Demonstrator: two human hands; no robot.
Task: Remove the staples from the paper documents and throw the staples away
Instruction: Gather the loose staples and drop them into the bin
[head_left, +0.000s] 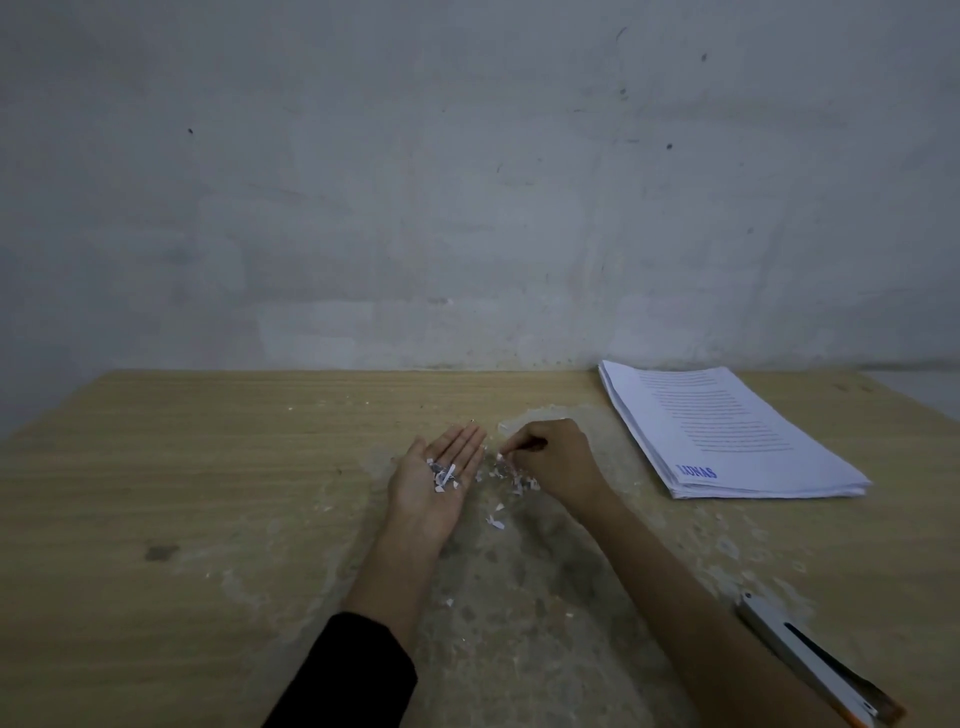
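Note:
My left hand (435, 480) lies palm up on the wooden table (208, 467), fingers straight, with a small heap of staples and paper scraps (442, 474) in the palm. Just to its right, my right hand (553, 460) rests knuckles up on the table with its fingers curled, pinching a tiny white scrap (500, 455) at the fingertips. More loose scraps and staples (511, 480) lie scattered on the table between and below the hands. A stack of printed paper documents (727, 431) lies at the back right.
A grey stapler-like tool (815, 665) lies near the front right edge, beside my right forearm. The tabletop is worn and pale in the middle. A bare grey wall (467, 182) stands directly behind the table.

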